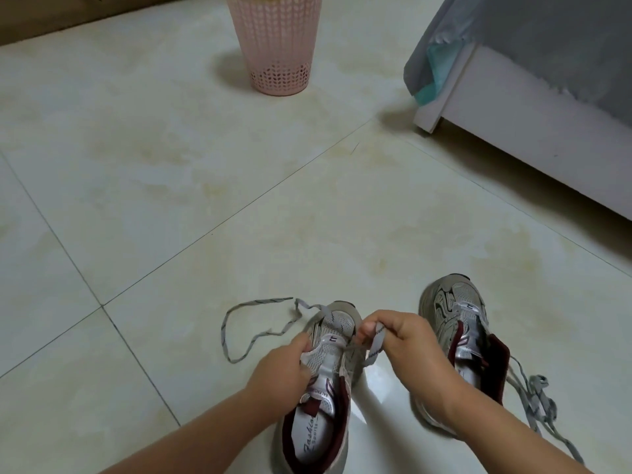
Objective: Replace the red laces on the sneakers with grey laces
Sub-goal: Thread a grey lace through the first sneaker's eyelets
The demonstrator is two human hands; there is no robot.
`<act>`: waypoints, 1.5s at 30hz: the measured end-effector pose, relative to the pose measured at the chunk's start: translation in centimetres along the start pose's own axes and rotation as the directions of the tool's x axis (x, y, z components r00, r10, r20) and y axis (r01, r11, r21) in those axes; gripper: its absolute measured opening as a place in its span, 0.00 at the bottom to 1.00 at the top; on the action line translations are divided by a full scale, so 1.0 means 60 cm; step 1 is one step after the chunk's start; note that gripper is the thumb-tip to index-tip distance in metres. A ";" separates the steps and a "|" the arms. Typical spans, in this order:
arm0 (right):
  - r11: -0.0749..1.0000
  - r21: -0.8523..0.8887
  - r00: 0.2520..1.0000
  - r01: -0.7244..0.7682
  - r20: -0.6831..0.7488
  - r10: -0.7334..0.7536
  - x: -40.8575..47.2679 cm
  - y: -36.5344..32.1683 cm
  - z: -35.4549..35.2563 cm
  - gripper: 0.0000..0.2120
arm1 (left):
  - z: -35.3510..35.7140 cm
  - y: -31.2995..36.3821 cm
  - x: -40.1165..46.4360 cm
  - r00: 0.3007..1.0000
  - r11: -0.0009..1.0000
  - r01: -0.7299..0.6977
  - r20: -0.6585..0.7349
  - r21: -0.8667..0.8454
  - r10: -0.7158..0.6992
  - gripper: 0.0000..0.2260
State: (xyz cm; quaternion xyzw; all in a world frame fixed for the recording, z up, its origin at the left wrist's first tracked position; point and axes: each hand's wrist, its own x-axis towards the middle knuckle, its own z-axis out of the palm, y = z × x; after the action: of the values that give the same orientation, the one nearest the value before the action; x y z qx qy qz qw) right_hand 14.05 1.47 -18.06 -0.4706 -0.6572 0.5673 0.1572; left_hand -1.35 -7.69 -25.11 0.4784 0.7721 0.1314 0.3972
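No red laces show; your right hand (407, 347) pinches the grey lace (376, 340), your left hand (287, 364) grips the lower-centre sneaker (328, 381), barely threaded; the other sneaker (465, 336) is unlaced.

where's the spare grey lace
Head view, lower right: the loose grey lace lies bunched on the floor tiles, right of the second sneaker.

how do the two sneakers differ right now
The left sneaker is gripped by the left hand and already has a grey lace through its front eyelets, one end pinched by the right hand. The right sneaker stands untouched, its eyelets empty, a loose lace beside it. Both are grey with maroon lining.
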 end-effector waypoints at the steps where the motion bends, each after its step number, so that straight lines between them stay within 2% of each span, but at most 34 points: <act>1: 0.999 0.032 1.000 0.010 0.004 -0.010 -0.006 -0.009 -0.005 0.24 | 0.000 0.000 0.000 1.000 1.000 0.004 -0.002 0.009 -0.004 0.09; 5: 0.965 0.250 0.994 0.077 -0.090 -0.056 -0.021 -0.073 -0.038 0.25 | 0.007 0.004 0.002 0.999 0.999 0.044 -0.022 0.012 -0.043 0.11; 8: 0.953 0.200 0.957 0.226 -0.227 -0.180 -0.031 -0.131 -0.081 0.18 | 0.014 0.008 0.005 0.999 0.999 0.053 0.003 -0.003 -0.053 0.10; 10: 0.957 0.143 0.943 0.251 -0.261 -0.208 -0.038 -0.151 -0.100 0.18 | 0.017 0.009 0.005 0.998 0.998 0.056 0.017 -0.036 -0.055 0.07; 12: 0.981 0.069 0.961 0.181 -0.225 -0.162 -0.041 -0.149 -0.103 0.19 | 0.018 0.013 0.002 0.998 0.996 0.060 0.023 -0.065 -0.059 0.01; 15: 0.996 -0.088 0.993 0.004 -0.120 -0.015 -0.028 -0.112 -0.092 0.20 | 0.009 0.016 0.008 0.993 0.992 0.054 -0.098 -0.115 -0.066 0.09; 17: 0.972 -0.219 0.995 -0.089 -0.060 0.078 -0.010 -0.074 -0.080 0.16 | -0.004 0.013 0.027 0.979 0.998 0.035 -0.201 -0.043 -0.043 0.12; 18: 0.948 -0.293 0.992 -0.124 -0.040 0.118 -0.001 -0.053 -0.073 0.13 | -0.011 0.011 0.039 0.978 1.000 0.024 -0.206 0.010 -0.021 0.15; 20: 0.896 -0.409 0.982 -0.172 -0.005 0.186 0.014 -0.012 -0.056 0.07 | -0.017 0.011 0.061 0.991 0.994 -0.007 -0.133 0.112 0.022 0.20; 22: 0.865 -0.463 0.974 -0.194 0.018 0.228 0.026 0.022 -0.035 0.05 | -0.014 0.013 0.075 0.992 0.983 -0.065 -0.094 0.169 0.082 0.18; 24: 0.835 -0.507 0.964 -0.213 0.033 0.265 0.035 0.044 -0.016 0.04 | -0.010 0.016 0.079 0.983 0.976 -0.121 -0.114 0.179 0.142 0.10; 27: 0.747 -0.624 0.945 -0.229 0.041 0.324 0.050 0.060 0.000 0.09 | -0.014 0.025 0.082 0.973 0.933 -0.182 -0.077 0.309 0.216 0.03; 28: 0.719 -0.653 0.940 -0.237 0.034 0.340 0.053 0.062 0.003 0.13 | -0.021 0.029 0.082 0.975 0.939 -0.177 -0.078 0.294 0.208 0.03; 31: 0.678 -0.705 0.944 -0.209 0.034 0.327 0.058 0.060 0.010 0.21 | -0.056 0.051 0.081 0.983 0.982 -0.183 -0.021 0.054 0.185 0.06; 32: 0.694 -0.701 0.958 -0.167 0.050 0.281 0.059 0.056 0.013 0.22 | -0.070 0.062 0.078 0.980 0.980 -0.194 0.027 -0.047 0.195 0.08; 34: 0.806 -0.591 0.985 -0.044 0.109 0.133 0.058 0.043 0.019 0.21 | -0.096 0.085 0.071 0.968 0.941 -0.183 0.113 -0.286 0.222 0.08; 36: 0.896 -0.440 0.991 0.069 0.137 -0.009 0.055 0.028 0.026 0.08 | -0.116 0.100 0.066 0.961 0.881 -0.150 0.143 -0.449 0.237 0.06; 37: 0.914 -0.400 0.993 0.073 0.111 -0.030 0.055 0.020 0.026 0.09 | -0.124 0.104 0.064 0.960 0.861 -0.133 0.153 -0.491 0.236 0.06; 39: 0.940 -0.342 1.000 -0.001 0.015 0.007 0.056 0.016 0.017 0.13 | -0.140 0.098 0.061 0.960 0.868 -0.134 0.155 -0.479 0.233 0.05; 42: 0.952 -0.251 0.976 -0.176 -0.173 0.135 0.061 0.023 -0.009 0.10 | -0.163 0.070 0.053 0.968 0.964 -0.147 0.170 -0.221 0.187 0.06; 43: 0.952 -0.217 0.964 -0.214 -0.203 0.171 0.063 0.029 -0.016 0.08 | -0.168 0.059 0.049 0.969 0.975 -0.122 0.192 -0.184 0.158 0.07; 45: 0.952 -0.220 0.967 -0.212 -0.187 0.172 0.060 0.025 -0.023 0.06 | -0.169 0.046 0.043 0.963 0.972 -0.073 0.236 -0.224 0.127 0.09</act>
State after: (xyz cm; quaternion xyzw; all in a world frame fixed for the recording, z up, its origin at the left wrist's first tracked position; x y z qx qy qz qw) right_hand 13.90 5.01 -20.15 -0.5933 -0.6561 0.4561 0.0977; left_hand -7.67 -2.33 -18.18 0.4844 0.6721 0.1724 0.5328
